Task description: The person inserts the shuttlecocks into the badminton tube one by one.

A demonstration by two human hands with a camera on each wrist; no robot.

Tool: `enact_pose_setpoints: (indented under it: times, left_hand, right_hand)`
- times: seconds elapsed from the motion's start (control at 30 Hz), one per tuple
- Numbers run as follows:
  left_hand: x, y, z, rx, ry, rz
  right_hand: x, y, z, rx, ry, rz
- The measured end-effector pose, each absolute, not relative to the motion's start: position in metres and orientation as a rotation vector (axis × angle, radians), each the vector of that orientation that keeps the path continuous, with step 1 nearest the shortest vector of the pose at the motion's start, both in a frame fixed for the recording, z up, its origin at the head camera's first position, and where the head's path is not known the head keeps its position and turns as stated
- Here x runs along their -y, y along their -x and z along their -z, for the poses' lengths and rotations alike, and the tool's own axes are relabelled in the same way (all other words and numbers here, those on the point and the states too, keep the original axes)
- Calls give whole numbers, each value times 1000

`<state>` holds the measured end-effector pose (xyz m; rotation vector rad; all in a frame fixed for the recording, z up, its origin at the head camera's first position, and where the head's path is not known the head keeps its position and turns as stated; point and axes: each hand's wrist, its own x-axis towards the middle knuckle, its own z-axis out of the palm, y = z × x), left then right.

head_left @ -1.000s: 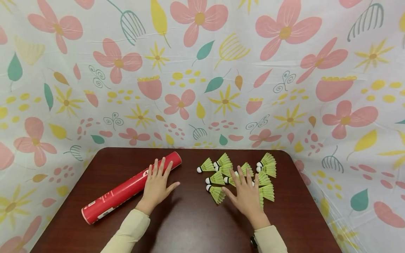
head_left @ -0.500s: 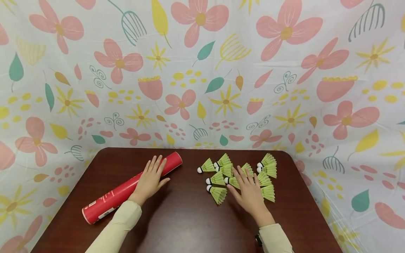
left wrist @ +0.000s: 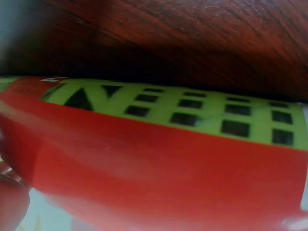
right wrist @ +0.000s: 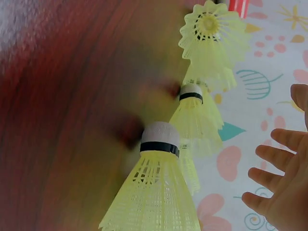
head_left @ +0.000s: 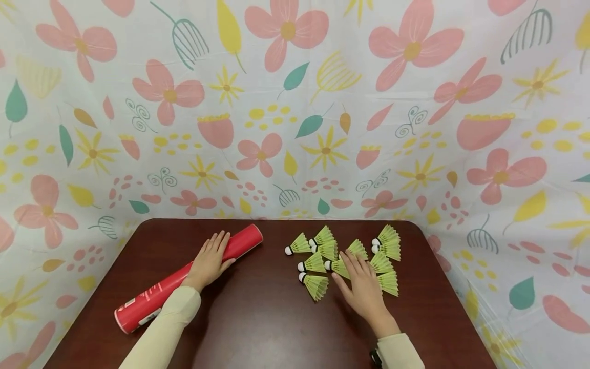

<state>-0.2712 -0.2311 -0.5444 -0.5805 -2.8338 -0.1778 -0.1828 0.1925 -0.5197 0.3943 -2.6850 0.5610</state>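
A red shuttlecock tube [head_left: 159, 294] lies slanted across the table's left side. My left hand [head_left: 207, 264] rests on its upper middle, fingers straight and close together. In the left wrist view the tube [left wrist: 159, 178] fills most of the picture, with a green band of black squares. Several yellow shuttlecocks [head_left: 315, 285] with white heads lie on their sides in a loose group at the right. Over the group's near part is my right hand [head_left: 361, 294], fingers extended, hiding some of them; whether it touches any I cannot tell. In the right wrist view those fingers are apart from the nearest shuttlecock [right wrist: 154, 192].
The dark red-brown table [head_left: 258, 318] has rounded back corners. A floral curtain [head_left: 276, 113] hangs behind and beside it. A black band [head_left: 375, 357] is on my right wrist.
My left hand has moved left and down along the tube, its spread fingers drawing together. The right hand has shifted slightly right and toward me. Tube and shuttlecocks stay in place.
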Motion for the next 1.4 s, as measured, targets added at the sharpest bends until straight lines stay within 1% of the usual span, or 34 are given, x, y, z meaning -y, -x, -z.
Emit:
enact_pose_setpoints:
  times: [0.33, 0.6, 1.07, 1.4]
  left_hand:
    - [238, 271, 542, 2860, 624, 161]
    - [241, 272, 544, 2836, 674, 115]
    - [238, 273, 551, 2768, 717, 133]
    - [237, 268, 552, 2726, 728, 100]
  right_hand:
    - [-181, 177, 520, 2656, -404, -792]
    - [-167, 169, 533, 2680, -346, -923]
    - [-145, 164, 550, 2755, -293, -908]
    - [-139, 165, 554, 2618, -295, -950]
